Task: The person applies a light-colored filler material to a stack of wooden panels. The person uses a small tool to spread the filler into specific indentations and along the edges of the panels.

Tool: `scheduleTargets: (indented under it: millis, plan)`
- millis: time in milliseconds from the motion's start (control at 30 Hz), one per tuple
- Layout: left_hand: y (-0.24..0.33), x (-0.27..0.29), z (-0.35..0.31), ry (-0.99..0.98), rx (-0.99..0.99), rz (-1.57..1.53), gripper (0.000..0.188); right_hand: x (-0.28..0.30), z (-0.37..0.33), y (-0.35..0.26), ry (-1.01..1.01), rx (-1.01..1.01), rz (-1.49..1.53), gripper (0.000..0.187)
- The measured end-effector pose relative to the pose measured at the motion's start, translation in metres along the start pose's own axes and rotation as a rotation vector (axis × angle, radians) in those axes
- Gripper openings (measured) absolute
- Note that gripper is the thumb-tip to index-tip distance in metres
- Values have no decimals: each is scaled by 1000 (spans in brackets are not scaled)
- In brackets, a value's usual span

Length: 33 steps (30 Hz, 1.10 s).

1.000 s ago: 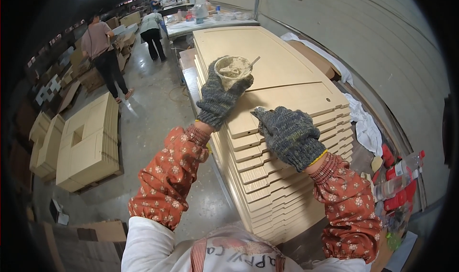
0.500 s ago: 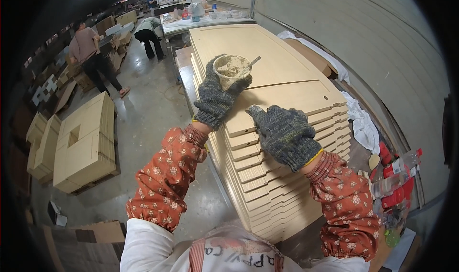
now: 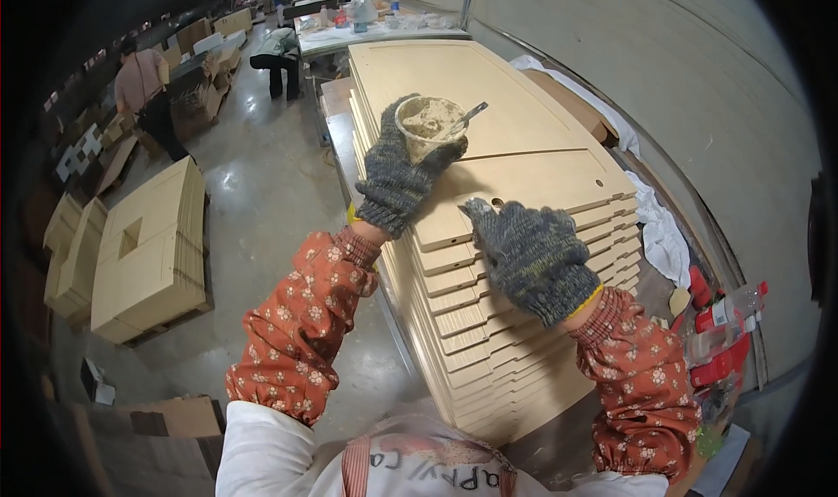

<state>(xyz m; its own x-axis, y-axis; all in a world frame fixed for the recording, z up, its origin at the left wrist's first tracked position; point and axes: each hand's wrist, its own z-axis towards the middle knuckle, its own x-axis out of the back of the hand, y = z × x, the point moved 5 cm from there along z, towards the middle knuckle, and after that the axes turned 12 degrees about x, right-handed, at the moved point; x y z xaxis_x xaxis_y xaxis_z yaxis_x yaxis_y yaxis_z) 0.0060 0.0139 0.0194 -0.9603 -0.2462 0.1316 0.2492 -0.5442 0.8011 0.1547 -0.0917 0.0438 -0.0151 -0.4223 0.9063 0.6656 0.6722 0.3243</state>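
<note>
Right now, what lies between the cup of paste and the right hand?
In the head view, part of the left hand, which holds the cup, then a partly shadowed stretch of the pale top panel before the right hand.

Beige paste (image 3: 426, 117), flowered rust-red sleeves (image 3: 292, 327)

Dark, slanting letters (image 3: 436, 473) are borne by the white apron (image 3: 410, 445) at six o'clock; toward four o'clock, a red-and-white label (image 3: 718, 312) is seen on a clear bottle (image 3: 744, 301), its print too small to be read.
</note>
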Motion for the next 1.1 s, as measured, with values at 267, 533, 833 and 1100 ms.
scheduleTargets:
  millis: [267, 533, 833, 1100]
  plan:
    - [-1, 1, -2, 29, 10, -35, 68, -1, -3, -5, -48, 35, -44, 37]
    - [-6, 1, 2, 22, -15, -23, 71, 3, 2, -10, -46, 21, -126, 36]
    - [-3, 4, -2, 90, -81, 130, 77, -2, -6, 2, -7, -66, 89, 39]
    - [-1, 2, -1, 10, 1, -25, 74, -12, -2, 26, 245, 128, 202, 29]
